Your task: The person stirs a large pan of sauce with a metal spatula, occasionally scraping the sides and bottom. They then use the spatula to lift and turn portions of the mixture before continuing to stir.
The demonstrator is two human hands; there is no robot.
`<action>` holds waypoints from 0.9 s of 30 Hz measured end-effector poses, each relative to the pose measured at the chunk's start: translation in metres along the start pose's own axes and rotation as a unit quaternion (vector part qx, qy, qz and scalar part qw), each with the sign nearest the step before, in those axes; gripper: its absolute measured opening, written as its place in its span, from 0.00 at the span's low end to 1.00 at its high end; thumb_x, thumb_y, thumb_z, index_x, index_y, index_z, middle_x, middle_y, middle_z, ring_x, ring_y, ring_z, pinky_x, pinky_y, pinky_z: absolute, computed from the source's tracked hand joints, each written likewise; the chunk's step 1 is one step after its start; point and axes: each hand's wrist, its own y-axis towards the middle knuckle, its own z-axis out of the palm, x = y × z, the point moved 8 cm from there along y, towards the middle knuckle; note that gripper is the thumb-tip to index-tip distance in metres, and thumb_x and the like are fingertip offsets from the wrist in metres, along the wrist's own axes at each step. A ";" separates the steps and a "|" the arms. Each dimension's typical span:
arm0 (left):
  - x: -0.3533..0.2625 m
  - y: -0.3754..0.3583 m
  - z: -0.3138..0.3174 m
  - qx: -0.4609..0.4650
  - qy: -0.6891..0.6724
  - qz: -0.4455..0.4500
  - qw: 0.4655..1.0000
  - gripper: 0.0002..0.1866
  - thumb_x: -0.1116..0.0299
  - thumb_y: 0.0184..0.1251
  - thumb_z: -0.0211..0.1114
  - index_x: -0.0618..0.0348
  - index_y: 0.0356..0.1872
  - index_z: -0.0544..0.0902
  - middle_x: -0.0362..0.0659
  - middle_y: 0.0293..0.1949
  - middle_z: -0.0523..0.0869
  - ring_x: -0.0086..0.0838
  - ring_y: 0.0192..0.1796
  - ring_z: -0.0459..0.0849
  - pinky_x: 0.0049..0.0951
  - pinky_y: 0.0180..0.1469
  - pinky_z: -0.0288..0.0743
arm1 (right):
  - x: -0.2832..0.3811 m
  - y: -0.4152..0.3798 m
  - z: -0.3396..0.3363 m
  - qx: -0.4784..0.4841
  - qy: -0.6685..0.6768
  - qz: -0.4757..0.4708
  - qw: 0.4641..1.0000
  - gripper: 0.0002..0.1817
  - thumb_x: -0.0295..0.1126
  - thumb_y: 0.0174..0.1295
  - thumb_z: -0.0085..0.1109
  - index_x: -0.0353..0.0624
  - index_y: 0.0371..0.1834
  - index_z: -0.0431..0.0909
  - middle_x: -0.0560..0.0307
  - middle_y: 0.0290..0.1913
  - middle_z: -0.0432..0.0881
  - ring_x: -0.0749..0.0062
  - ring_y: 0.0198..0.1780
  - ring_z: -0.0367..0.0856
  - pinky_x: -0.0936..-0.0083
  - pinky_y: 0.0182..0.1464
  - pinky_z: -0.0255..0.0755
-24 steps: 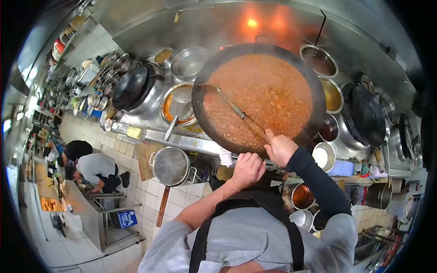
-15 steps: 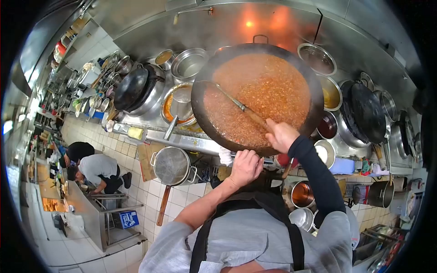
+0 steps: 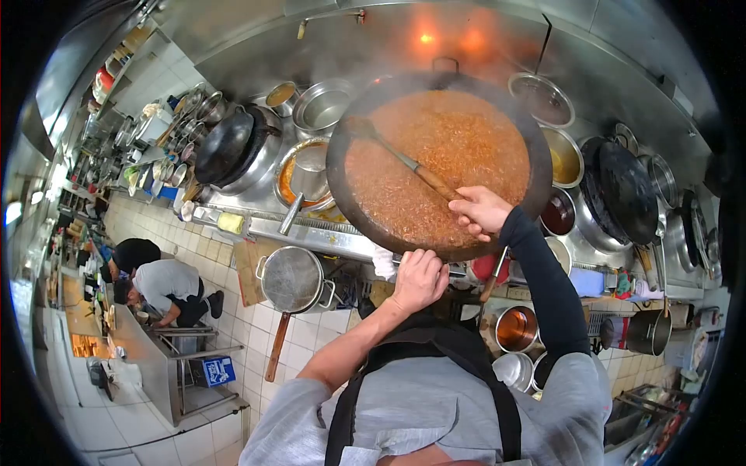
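A very large dark wok [image 3: 353, 203] holds steaming reddish-brown food [image 3: 458, 144] with small pieces in it. My right hand [image 3: 482, 212] is closed round the wooden handle of a long metal ladle [image 3: 404, 161], over the lower right part of the food. The ladle's head rests at the wok's upper left side, blurred by steam. At the wok's near rim is my left hand [image 3: 420, 279], fingers curled against the edge; a white cloth [image 3: 383, 262] shows just left of it.
Left of the wok stand a pot with orange liquid [image 3: 287, 180], a steel bowl [image 3: 325, 109] and a dark wok [image 3: 224, 150]. A strainer [image 3: 291, 279] lies over a pot below. More dark woks [image 3: 628, 192] are at the right. Two people [image 3: 167, 291] bend over a counter at far left.
My right hand has moved slightly to the right and up with the ladle, whose head is now more raised at the wok's left side. My left hand has barely moved.
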 end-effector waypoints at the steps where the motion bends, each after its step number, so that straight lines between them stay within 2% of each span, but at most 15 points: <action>1: 0.001 -0.002 0.000 0.001 0.000 -0.001 1.000 0.11 0.71 0.70 0.79 0.55 0.38 0.81 0.46 0.37 0.80 0.45 0.41 0.81 0.48 0.46 0.71 | -0.005 0.000 0.002 0.009 0.091 0.028 0.995 0.09 0.38 0.90 0.59 0.45 0.54 0.79 0.70 0.27 0.72 0.84 0.18 0.68 0.76 0.14 0.60; 4: 0.001 -0.010 0.001 0.007 0.002 -0.013 1.000 0.11 0.70 0.71 0.79 0.55 0.38 0.81 0.46 0.37 0.80 0.45 0.41 0.81 0.48 0.46 0.71 | -0.015 -0.001 -0.005 -0.014 0.014 -0.023 1.000 0.12 0.37 0.87 0.63 0.39 0.57 0.81 0.61 0.29 0.79 0.75 0.23 0.78 0.67 0.19 0.69; 7: 0.003 -0.006 0.001 -0.011 0.003 -0.021 1.000 0.11 0.69 0.72 0.79 0.55 0.38 0.81 0.46 0.36 0.80 0.45 0.41 0.81 0.48 0.46 0.70 | -0.013 -0.007 0.004 -0.101 -0.197 -0.162 0.962 0.15 0.37 0.83 0.68 0.36 0.58 0.81 0.51 0.31 0.85 0.62 0.27 0.84 0.57 0.30 0.78; 8: 0.002 -0.007 -0.001 -0.018 0.002 -0.022 1.000 0.11 0.69 0.72 0.79 0.55 0.38 0.81 0.45 0.36 0.80 0.45 0.41 0.81 0.48 0.46 0.70 | -0.011 -0.006 0.003 -0.131 -0.267 -0.252 0.921 0.20 0.37 0.78 0.71 0.33 0.62 0.82 0.37 0.35 0.89 0.42 0.36 0.90 0.49 0.45 0.82; 11: 0.003 -0.006 0.001 -0.008 0.007 -0.021 1.000 0.11 0.69 0.72 0.79 0.55 0.38 0.81 0.45 0.36 0.80 0.45 0.41 0.81 0.48 0.46 0.70 | -0.008 -0.020 0.003 -0.119 -0.332 -0.236 0.905 0.21 0.36 0.75 0.71 0.32 0.63 0.83 0.29 0.39 0.89 0.28 0.45 0.91 0.44 0.51 0.82; 14: 0.002 -0.005 0.000 -0.006 0.010 -0.016 1.000 0.11 0.69 0.73 0.79 0.55 0.38 0.81 0.46 0.36 0.80 0.45 0.41 0.81 0.48 0.47 0.70 | 0.003 -0.048 -0.006 -0.076 -0.387 -0.212 0.894 0.24 0.35 0.75 0.72 0.33 0.69 0.85 0.26 0.45 0.91 0.26 0.51 0.92 0.46 0.52 0.84; 17: 0.003 -0.005 0.000 -0.010 0.006 -0.020 1.000 0.12 0.69 0.72 0.79 0.55 0.38 0.81 0.46 0.36 0.80 0.46 0.41 0.81 0.48 0.46 0.71 | 0.000 -0.071 -0.029 -0.086 -0.426 -0.242 0.867 0.31 0.32 0.72 0.75 0.36 0.78 0.83 0.30 0.49 0.93 0.29 0.51 0.93 0.51 0.55 0.86; 18: 0.002 -0.005 0.000 -0.010 0.002 -0.019 1.000 0.11 0.70 0.71 0.79 0.55 0.38 0.81 0.46 0.36 0.81 0.46 0.41 0.82 0.48 0.46 0.71 | 0.009 -0.084 -0.032 -0.085 -0.440 -0.211 0.869 0.32 0.31 0.70 0.76 0.37 0.78 0.83 0.29 0.52 0.93 0.31 0.56 0.93 0.51 0.57 0.86; 21: 0.002 -0.006 0.000 -0.011 -0.004 -0.019 1.000 0.11 0.71 0.69 0.79 0.56 0.39 0.82 0.46 0.37 0.83 0.48 0.41 0.83 0.49 0.46 0.71 | 0.010 -0.101 -0.053 -0.093 -0.499 -0.223 0.832 0.33 0.30 0.68 0.76 0.38 0.78 0.84 0.29 0.52 0.93 0.30 0.56 0.93 0.48 0.58 0.86; 22: 0.003 -0.006 0.000 -0.010 -0.006 -0.019 1.000 0.11 0.71 0.69 0.79 0.56 0.39 0.81 0.46 0.37 0.83 0.48 0.40 0.83 0.49 0.46 0.71 | 0.013 -0.108 -0.056 -0.095 -0.504 -0.241 0.824 0.34 0.29 0.66 0.77 0.39 0.78 0.84 0.30 0.52 0.93 0.30 0.56 0.92 0.45 0.58 0.85; 25: 0.002 -0.006 -0.001 -0.009 -0.010 -0.020 1.000 0.11 0.71 0.69 0.79 0.56 0.39 0.81 0.46 0.37 0.83 0.48 0.40 0.83 0.49 0.46 0.71 | 0.014 -0.127 -0.063 -0.098 -0.539 -0.235 0.803 0.34 0.29 0.65 0.78 0.39 0.77 0.85 0.30 0.51 0.93 0.30 0.54 0.92 0.44 0.57 0.85; 27: 0.003 -0.006 -0.002 -0.009 -0.010 -0.021 1.000 0.11 0.71 0.70 0.79 0.56 0.39 0.81 0.46 0.37 0.83 0.48 0.40 0.83 0.49 0.46 0.71 | 0.019 -0.144 -0.061 -0.096 -0.537 -0.205 0.812 0.33 0.30 0.66 0.79 0.39 0.76 0.85 0.31 0.48 0.93 0.30 0.52 0.93 0.45 0.55 0.84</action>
